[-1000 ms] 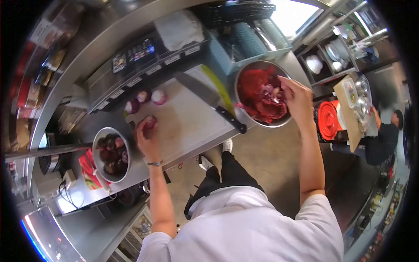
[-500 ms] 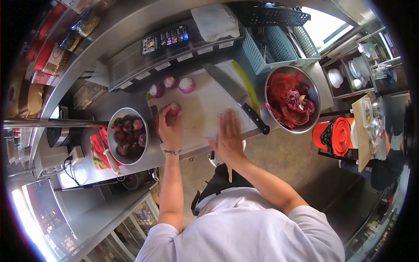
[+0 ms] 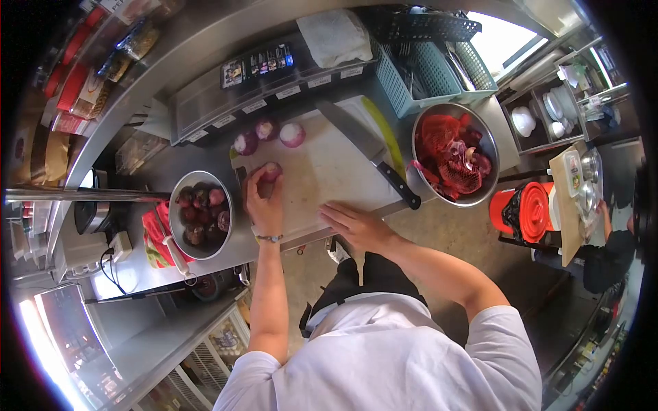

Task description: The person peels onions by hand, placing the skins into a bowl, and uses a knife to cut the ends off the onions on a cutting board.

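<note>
My left hand (image 3: 263, 205) is closed around a peeled red onion (image 3: 273, 170) at the left part of the white cutting board (image 3: 322, 157). At the board's front edge, my right hand (image 3: 358, 225) lies flat with its fingers stretched out to the left, holding nothing. A large knife (image 3: 370, 148) rests across the board's right side, blade toward the back and black handle toward me. Several peeled red onions (image 3: 293, 135) sit in a row at the back left of the board.
A steel bowl (image 3: 229, 240) of unpeeled onions stands on the left, beside a knife with a pale handle (image 3: 179, 257). Onion skins fill another bowl (image 3: 497, 164) on the right. Behind are a lidded container (image 3: 205, 103) and cutlery baskets (image 3: 411, 106). Another person (image 3: 608, 257) is at far right.
My right hand has moved left and toward me, from over the board beside the knife handle to the front edge. My left hand stays on the onion.
</note>
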Available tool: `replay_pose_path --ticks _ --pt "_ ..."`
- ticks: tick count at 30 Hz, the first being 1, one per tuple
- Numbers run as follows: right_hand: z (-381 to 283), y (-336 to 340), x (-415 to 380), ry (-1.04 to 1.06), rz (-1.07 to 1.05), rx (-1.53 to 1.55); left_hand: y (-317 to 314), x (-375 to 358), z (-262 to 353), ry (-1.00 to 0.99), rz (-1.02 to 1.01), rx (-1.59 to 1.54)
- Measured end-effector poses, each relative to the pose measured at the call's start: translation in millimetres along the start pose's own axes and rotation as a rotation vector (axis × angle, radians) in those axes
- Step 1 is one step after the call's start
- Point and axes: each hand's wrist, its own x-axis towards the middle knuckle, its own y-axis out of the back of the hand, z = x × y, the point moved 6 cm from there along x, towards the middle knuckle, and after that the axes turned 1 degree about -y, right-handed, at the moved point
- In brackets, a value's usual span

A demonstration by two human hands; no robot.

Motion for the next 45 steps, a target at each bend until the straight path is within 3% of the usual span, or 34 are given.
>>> replay_pose_path --ticks 2,6,8,9,11,12,13,14,17,19,20,22,24,26,30,34,35,36,41,43,45 --pt "-5 10 -10 0.146 -0.044 -0.226 0 -1 -3 -0.016 0.018 0.025" --pt "-4 6 -28 0.187 0.112 -0.167 2 -1 -1 -0.049 0.02 0.063" --pt "5 13 -34 0.002 0.174 0.126 2 0 -1 0.009 -0.002 0.001" --pt "6 19 -35 0.006 0.175 0.128 2 0 -3 0.01 0.001 0.003" --pt "28 52 -43 -0.29 0.373 0.383 2 0 -6 -0.03 0.015 0.03" --pt "49 69 -55 -0.557 0.479 0.579 1 -1 -9 -0.026 0.019 0.034" --pt "53 116 -50 -0.465 0.749 0.348 0 -2 -14 0.003 0.018 -0.02" --pt "61 154 -56 -0.643 0.739 0.176 -1 -3 -17 0.03 0.016 -0.075" --pt "84 202 -79 -0.701 0.717 -0.096 2 -2 -13 -0.024 0.031 -0.002" --pt "97 193 -76 -0.834 0.307 -0.415 1 -2 -14 -0.006 0.025 -0.026" --pt "95 193 -74 -0.83 0.309 -0.417 0 -1 -14 0.011 0.02 -0.05" --pt "66 193 -44 -0.705 0.392 -0.272 0 -2 -15 0.029 0.023 -0.041" --pt "52 146 -25 -0.648 0.339 0.169 1 0 -12 0.035 0.02 -0.035" --pt "37 81 -2 -0.559 0.183 0.285 1 0 -10 0.046 0.001 -0.063" --pt "37 8 48 -0.475 0.047 0.018 2 -1 -9 0.046 0.018 -0.075" --pt "9 -29 68 -0.351 0.011 0.166 3 0 -8 0.02 0.007 -0.03" --pt "-5 -35 67 -0.217 -0.036 0.133 3 -1 -9 0.018 0.006 -0.013" --pt "-18 -38 65 -0.083 -0.083 0.099 3 -1 -9 0.019 0.006 -0.014" --pt "-16 -20 35 0.015 -0.076 0.05 3 -1 -9 0.053 0.0 -0.052" --pt "-20 -7 16 0.169 -0.044 -0.241 2 -1 -9 0.044 0.001 -0.079" --pt "-10 1 -6 0.168 0.02 -0.171 3 0 -7 0.031 0.001 -0.107"
